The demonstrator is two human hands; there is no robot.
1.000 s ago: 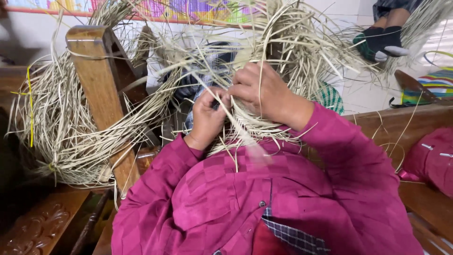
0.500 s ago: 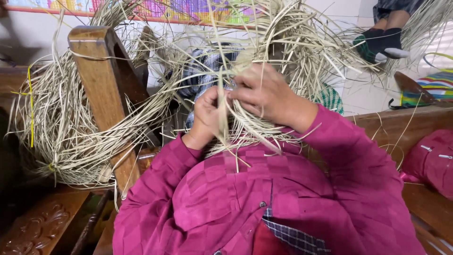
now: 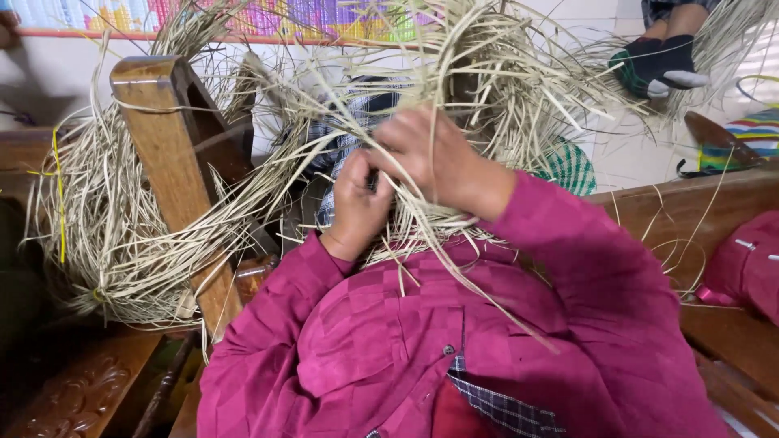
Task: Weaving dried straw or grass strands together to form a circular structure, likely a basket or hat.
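Observation:
Both of my hands are raised in front of me, in magenta checked sleeves, working in a tangle of pale dried straw strips (image 3: 487,89). My left hand (image 3: 357,203) is closed in a fist around a few strips low in the bundle. Just above and to the right, my right hand (image 3: 434,158) curls its fingers over the same strips, pinching them. The two hands touch. Loose strip ends (image 3: 479,292) hang down over my chest. What lies under the hands is hidden by the straw.
A wooden chair post (image 3: 170,170) stands at left with a large coil of straw (image 3: 105,235) draped around it. A wooden bench rail (image 3: 690,195) runs at right. Another person's socked feet (image 3: 661,65) rest at top right. A magenta bag (image 3: 746,264) lies at right edge.
My hands have stayed together in the bundle, twisting the strips slightly. The left fist has turned and the right hand has shifted a little leftward over it.

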